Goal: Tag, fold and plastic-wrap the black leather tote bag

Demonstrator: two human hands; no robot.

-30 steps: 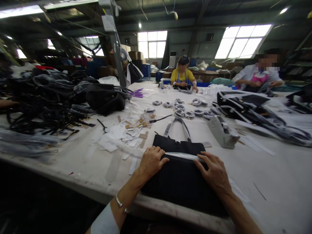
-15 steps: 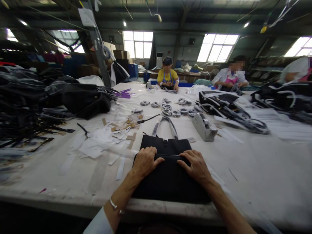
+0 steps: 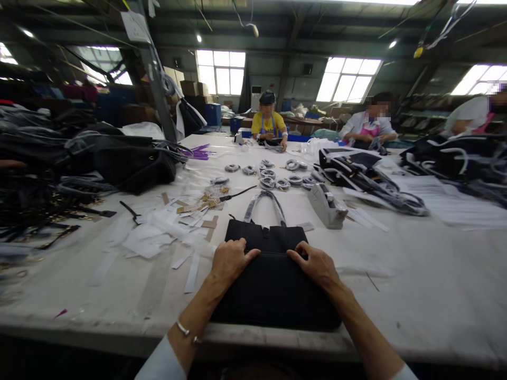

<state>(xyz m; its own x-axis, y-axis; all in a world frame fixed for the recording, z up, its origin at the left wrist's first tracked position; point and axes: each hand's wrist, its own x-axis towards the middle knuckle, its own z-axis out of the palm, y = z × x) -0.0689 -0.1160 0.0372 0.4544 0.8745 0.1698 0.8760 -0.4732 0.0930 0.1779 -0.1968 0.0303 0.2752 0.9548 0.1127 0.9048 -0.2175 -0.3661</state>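
Observation:
A black handbag (image 3: 275,293) lies at the front edge of the table, its looped handle (image 3: 279,208) in clear wrapping pointing away from me. My left hand (image 3: 233,261) is closed on the left part of the bag's upper fold, thumb on the near panel and fingertips over the far side. At the right part of the same fold, my right hand (image 3: 318,265) pinches the edge with bent fingers and thumb. A small tab (image 3: 266,231) shows at the middle of the bag's far panel. Some fingertips are hidden behind the fold.
A grey tape dispenser (image 3: 328,207) stands beyond my right hand. Paper scraps (image 3: 152,237) and wrapped handle coils (image 3: 267,182) lie about. Black bags are heaped left (image 3: 130,161) and right (image 3: 352,163). Co-workers (image 3: 269,124) sit across the white table (image 3: 428,279).
My right hand's fingers have curled in more tightly at the fold, and the gap along it looks closed. My left fingers have drawn together slightly. The whole view has shifted a little.

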